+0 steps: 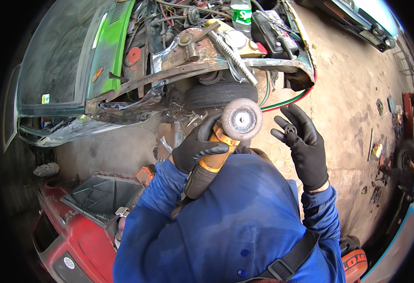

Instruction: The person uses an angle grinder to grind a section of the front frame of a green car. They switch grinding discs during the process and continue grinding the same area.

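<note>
Grinder gripped in the left hand, small nut pinched in the right.

The gloved left hand point(195, 148) is wrapped tight around the orange grinder point(216, 155), held in front of the chest; its long body runs from near left up to far right, and the round disc point(242, 119) faces up toward the camera. Well right of it, the gloved right hand point(303, 141) pinches a small nut point(290, 129) between thumb and finger, other fingers spread. Beyond lies a rusted green car point(108, 52) with its tyre point(218, 94).
</note>
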Tool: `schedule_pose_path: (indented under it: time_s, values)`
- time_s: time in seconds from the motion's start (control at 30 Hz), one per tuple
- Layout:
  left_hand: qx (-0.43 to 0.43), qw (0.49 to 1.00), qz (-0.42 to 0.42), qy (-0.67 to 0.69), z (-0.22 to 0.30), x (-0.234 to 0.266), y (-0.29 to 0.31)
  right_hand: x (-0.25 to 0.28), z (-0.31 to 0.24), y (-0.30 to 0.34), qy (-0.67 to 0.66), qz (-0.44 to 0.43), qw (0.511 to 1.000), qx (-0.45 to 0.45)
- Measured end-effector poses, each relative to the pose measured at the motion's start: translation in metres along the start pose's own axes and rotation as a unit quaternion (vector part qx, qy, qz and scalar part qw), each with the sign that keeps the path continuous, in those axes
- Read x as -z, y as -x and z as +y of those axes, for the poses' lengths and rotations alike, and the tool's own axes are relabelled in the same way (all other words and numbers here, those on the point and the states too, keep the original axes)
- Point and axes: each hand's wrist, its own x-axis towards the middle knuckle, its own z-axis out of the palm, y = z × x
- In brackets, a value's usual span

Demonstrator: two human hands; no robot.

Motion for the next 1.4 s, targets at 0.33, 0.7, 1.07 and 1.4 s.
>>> schedule_pose_path:
  time_s: [0.33, 0.7, 1.07, 1.4]
  values:
    - [0.004, 0.998, -0.015, -0.060, -0.005, 0.005, -0.008, -0.020, -0.031, 0.003, 0.187, 0.058, 0.980, -0.035]
    - [0.025, 0.999, -0.034, -0.015, -0.008, 0.005, -0.010, -0.049, -0.033, -0.031, 0.516, -0.129, 0.802, 0.272]
    - [-0.027, 0.999, -0.024, 0.037, -0.010, 0.008, -0.002, -0.067, -0.028, -0.035, 0.558, -0.090, 0.779, 0.271]
    - [-0.023, 0.999, -0.026, 0.036, -0.011, 0.012, 0.004, -0.072, -0.025, -0.032, 0.612, -0.086, 0.738, 0.272]
